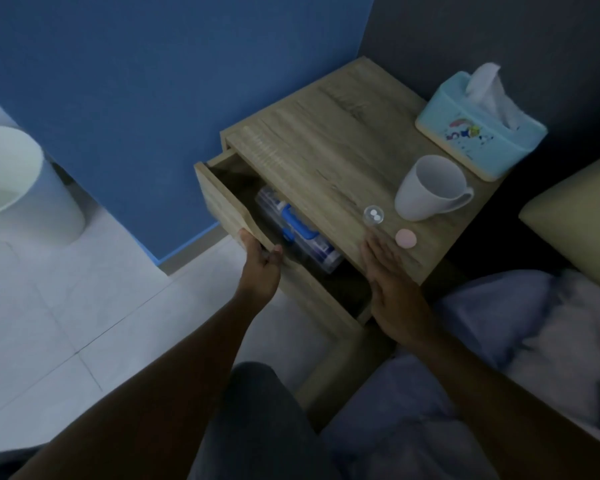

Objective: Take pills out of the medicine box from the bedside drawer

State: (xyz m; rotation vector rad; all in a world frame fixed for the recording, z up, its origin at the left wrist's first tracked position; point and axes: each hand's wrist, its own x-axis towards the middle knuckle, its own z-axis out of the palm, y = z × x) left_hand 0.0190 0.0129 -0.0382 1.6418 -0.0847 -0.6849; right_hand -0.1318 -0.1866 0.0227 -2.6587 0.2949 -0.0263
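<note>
Left hand (pixel 260 263): grip curled over the front edge of the open drawer (pixel 222 202). Right hand (pixel 392 282): flat, fingers spread, on the near edge of the nightstand surface (pixel 326 140), holding nothing. Inside the drawer, a clear medicine box (pixel 297 232) with blue handle and latch, far half hidden under the top; contents unreadable. Beyond: pink lid (pixel 406 238), small clear cup (pixel 373 215) holding two white pills, empty white mug (pixel 428 188), blue tissue box (pixel 480 124), tissue sticking out.

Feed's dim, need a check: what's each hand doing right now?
Left hand: closed on the drawer front.
Right hand: open, flat on the nightstand top, holding nothing.
</note>
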